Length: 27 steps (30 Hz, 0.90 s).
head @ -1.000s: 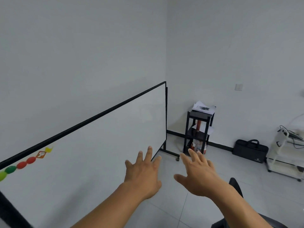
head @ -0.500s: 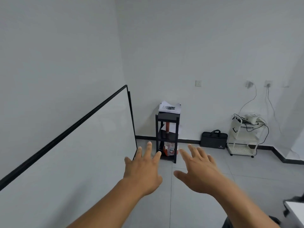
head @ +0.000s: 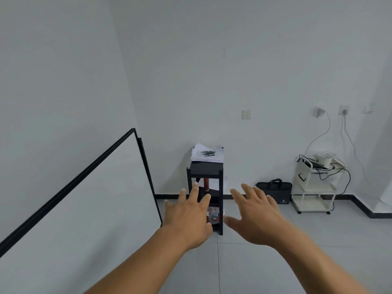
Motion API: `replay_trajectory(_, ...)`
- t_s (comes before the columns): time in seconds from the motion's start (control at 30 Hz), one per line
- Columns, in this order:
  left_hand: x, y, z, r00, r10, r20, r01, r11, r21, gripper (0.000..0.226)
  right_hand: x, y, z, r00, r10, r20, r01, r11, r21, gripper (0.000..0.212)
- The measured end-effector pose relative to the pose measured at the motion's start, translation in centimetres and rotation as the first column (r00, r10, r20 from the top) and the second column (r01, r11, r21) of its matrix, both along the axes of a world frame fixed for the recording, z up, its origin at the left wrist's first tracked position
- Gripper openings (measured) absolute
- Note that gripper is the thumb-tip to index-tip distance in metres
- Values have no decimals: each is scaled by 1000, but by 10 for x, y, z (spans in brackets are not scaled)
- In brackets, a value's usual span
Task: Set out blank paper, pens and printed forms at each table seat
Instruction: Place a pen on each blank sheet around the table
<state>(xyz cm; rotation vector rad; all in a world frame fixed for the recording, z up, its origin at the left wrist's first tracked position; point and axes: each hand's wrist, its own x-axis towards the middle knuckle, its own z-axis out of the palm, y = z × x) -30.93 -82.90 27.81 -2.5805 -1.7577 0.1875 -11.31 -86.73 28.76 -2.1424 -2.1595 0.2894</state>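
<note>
Both hands were stretched forward, fingers spread and holding nothing: the left hand (head: 187,219) and the right hand (head: 255,217) hung in front of a black shelf stand (head: 220,187). On its top lay a stack of papers (head: 209,158) with pens (head: 207,153) on them; any print was too small to read. A black bag (head: 275,190) stood beside a white cart (head: 316,187)

black shelf (head: 205,168), white papers (head: 209,156), black bag (head: 275,190), white cart (head: 314,187)
</note>
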Motion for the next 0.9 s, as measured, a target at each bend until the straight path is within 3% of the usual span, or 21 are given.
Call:
replay_trajectory(0.47,75,318,-34,980,-184,78,190,979,-78,85,61,278,-21,975,-197,106,204,977,-58,86)
replay_trajectory(0.9,219,497,-44,938,-332,101,342,934,-107,85,194,434,-31,940,-320,120,329,942,-66,89)
